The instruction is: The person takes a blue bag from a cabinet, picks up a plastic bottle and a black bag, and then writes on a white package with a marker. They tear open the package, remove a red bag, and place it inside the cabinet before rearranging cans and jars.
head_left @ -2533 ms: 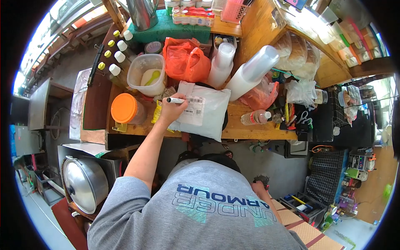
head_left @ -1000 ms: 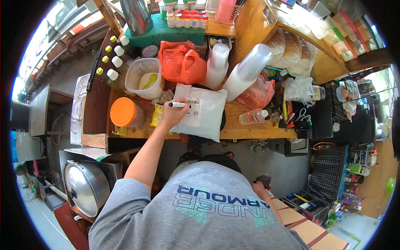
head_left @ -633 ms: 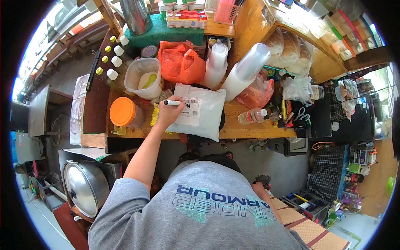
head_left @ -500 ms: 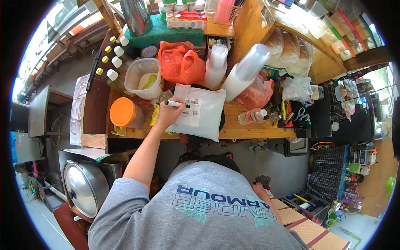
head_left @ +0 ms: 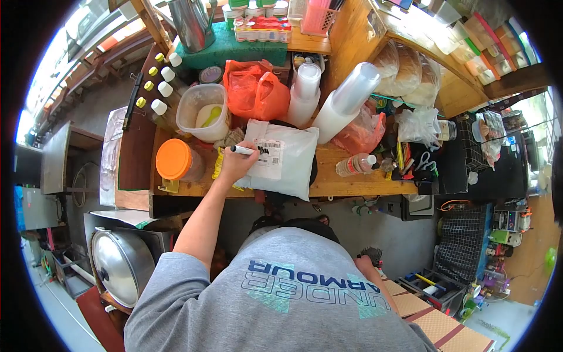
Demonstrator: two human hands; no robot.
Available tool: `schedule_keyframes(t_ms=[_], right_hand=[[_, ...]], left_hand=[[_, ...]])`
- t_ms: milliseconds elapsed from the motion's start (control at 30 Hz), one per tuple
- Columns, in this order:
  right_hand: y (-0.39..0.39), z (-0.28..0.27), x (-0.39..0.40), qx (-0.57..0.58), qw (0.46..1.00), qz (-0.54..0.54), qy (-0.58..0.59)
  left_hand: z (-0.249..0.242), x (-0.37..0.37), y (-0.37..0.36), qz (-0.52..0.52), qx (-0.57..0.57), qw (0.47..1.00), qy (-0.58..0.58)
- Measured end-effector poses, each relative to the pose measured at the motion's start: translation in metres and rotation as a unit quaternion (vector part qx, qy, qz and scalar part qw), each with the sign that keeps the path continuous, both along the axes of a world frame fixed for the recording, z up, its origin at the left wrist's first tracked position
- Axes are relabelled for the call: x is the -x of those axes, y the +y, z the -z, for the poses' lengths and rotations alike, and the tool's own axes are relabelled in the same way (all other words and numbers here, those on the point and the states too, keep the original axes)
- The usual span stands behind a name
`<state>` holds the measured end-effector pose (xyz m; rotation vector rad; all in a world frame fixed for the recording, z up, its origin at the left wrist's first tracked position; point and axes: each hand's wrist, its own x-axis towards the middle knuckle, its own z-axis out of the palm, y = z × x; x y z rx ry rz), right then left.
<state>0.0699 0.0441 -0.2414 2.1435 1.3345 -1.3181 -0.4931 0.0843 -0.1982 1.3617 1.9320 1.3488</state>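
My left hand (head_left: 239, 167) is closed around a marker pen (head_left: 241, 150) with a white barrel and dark ends. It rests at the left side of a white plastic mailer parcel (head_left: 296, 158) on the wooden bench. A shipping label (head_left: 268, 168) with printed codes is stuck on the parcel, and black scribble (head_left: 263, 150) covers part of its print near the pen. My right arm (head_left: 370, 276) hangs beside my body; its fingers cannot be made out.
Left of the parcel are an orange-lidded jar (head_left: 174, 159) and a clear tub (head_left: 202, 120) with a green scoop. Behind it are a red plastic bag (head_left: 253, 94) and stacked plastic cups (head_left: 347, 102). A bottle (head_left: 355, 165) and scissors (head_left: 426, 161) are at the right.
My left hand and the pen have shifted slightly left and down on the parcel. More of the black scribble on the label now shows. My right arm has barely moved.
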Motion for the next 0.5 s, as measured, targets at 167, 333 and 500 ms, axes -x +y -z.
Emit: schedule_keyframes(t_ms=[167,333,500], right_hand=[[0.004,0.003,0.001,0.028,0.999,-0.006,-0.017],[0.003,0.012,-0.005,0.026,0.999,-0.017,0.007],[0.002,0.010,-0.003,0.007,1.000,-0.019,0.002]], left_hand=[[0.000,0.000,-0.001,-0.035,-0.043,0.998,-0.006],[-0.001,-0.002,-0.001,-0.073,-0.059,0.995,-0.021],[0.002,0.000,-0.002,-0.067,-0.048,0.997,-0.005]])
